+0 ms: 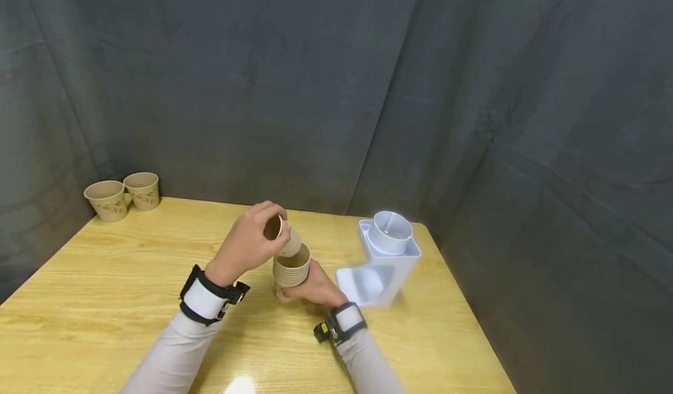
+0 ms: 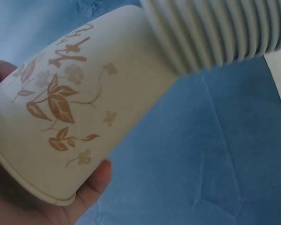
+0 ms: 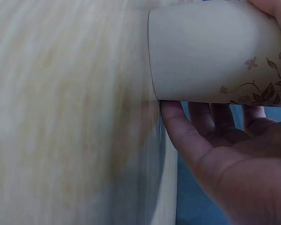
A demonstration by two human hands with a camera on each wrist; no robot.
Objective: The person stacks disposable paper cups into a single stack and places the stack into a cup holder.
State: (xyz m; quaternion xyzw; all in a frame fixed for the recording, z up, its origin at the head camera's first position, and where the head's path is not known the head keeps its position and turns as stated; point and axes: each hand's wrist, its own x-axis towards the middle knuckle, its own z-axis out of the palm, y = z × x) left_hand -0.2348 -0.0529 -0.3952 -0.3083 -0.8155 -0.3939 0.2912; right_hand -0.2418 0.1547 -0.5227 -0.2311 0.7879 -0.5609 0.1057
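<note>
My left hand holds a single beige paper cup by its rim end, thumb on one side and fingers on the other. The cup is tilted, its base at the mouth of a stack of nested paper cups. In the left wrist view brown leaf patterns mark the held cup, and the stack's ridged rims lie against its base end. Around the stack, low over the table, curls my right hand. The right wrist view shows the stack's lowest cup upright, its base at the tabletop.
Two patterned paper cups, one beside the other, stand at the table's far left corner. Right of my right hand is a white plastic stand with a round white container on top. Grey curtains hang behind the wooden table.
</note>
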